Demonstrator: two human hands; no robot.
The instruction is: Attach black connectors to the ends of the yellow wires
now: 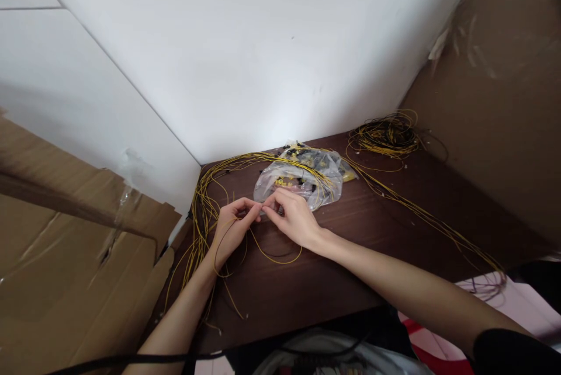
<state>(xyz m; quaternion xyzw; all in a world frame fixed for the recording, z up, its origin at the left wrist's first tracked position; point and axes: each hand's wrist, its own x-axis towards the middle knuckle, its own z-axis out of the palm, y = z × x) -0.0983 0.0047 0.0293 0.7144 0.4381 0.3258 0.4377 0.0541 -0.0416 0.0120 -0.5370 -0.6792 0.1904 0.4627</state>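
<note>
One wire loop (281,263) — below pinched fingertips (256,209)

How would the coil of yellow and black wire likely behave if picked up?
The coil would probably sag, since it looks thin-stranded and loosely wound. It may also snag on itself, being crossed over in many places.

Your wires (200,217) run yellow and black, and the coil (385,140) repeats both colours. Your bag (263,182) is clear; its pieces (283,182) look yellow and black, though the plastic blurs them. You have a dark reddish-brown worktop (280,287), white wall (263,42), plain brown cardboard (65,281) and black sleeve (508,354).
</note>
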